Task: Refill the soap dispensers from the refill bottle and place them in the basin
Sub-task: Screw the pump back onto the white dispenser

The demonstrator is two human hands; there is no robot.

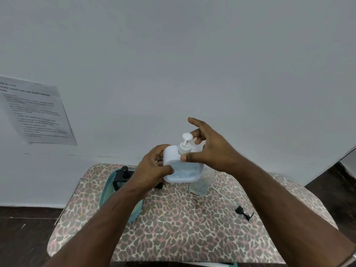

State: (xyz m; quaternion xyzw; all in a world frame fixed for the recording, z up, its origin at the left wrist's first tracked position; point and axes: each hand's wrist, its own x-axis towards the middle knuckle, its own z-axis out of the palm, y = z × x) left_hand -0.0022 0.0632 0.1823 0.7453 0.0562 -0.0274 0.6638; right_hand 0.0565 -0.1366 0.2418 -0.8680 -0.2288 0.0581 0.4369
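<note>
A printed sheet is hanging on the pale wall at about nine o'clock; its lines of text are showing only as grey blur, so no word can be read. No brand or label is showing on any of the containers.

The white soap dispenser is being held up over the twelve o'clock edge of the leopard-print table. It is a squarish white plastic body with rounded corners, a perforated tray face tinted pale blue, and a white pump standing at its top. The left hand is gripping the body from nine o'clock, fingers curled round its side and thumb lying on the tray face. The right hand is at three o'clock of the pump, thumb pressing the body just below the pump collar, middle fingers bent near the pump head, index finger pointing out free.

A clear refill bottle is standing on the table just below the dispenser, at five o'clock. A teal basin is sitting at eight o'clock, holding a black dispenser. A loose black pump is lying well apart at four o'clock.
</note>
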